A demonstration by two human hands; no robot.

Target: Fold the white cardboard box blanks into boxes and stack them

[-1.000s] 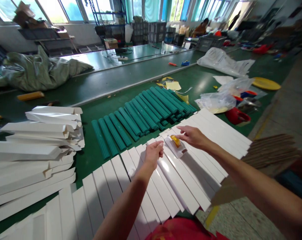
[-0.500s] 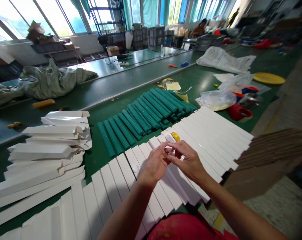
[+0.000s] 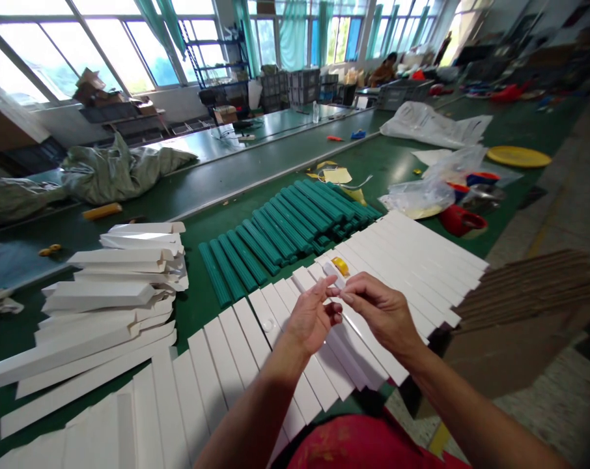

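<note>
My left hand (image 3: 314,316) is turned palm up over the white boxes, with its thumb stretched out and its fingers apart and half curled. Thumb and forefinger of my right hand (image 3: 380,309) are pinched together at the left fingertips; whatever sits in the pinch is too small to make out. Under both hands lies a row of long, narrow white boxes (image 3: 412,254), side by side. Just beyond my fingers, a small yellow round object (image 3: 340,266) rests on them. A small clear ring (image 3: 268,324) lies on a box left of my hands.
Ribbed green sticks (image 3: 275,228) are piled behind the boxes. Unclosed white cartons (image 3: 104,293) are heaped at left. Plastic bags (image 3: 422,192), a red cup-like object (image 3: 463,220) and a yellow disc (image 3: 518,156) lie at right. Cardboard sheets (image 3: 524,326) stand beside the table. A person (image 3: 385,70) is far back.
My hands have drawn slightly apart, the right one shifting right with its fingertips now pinched. My left thumb and fingers have spread a little. The view has tilted up slightly.
</note>
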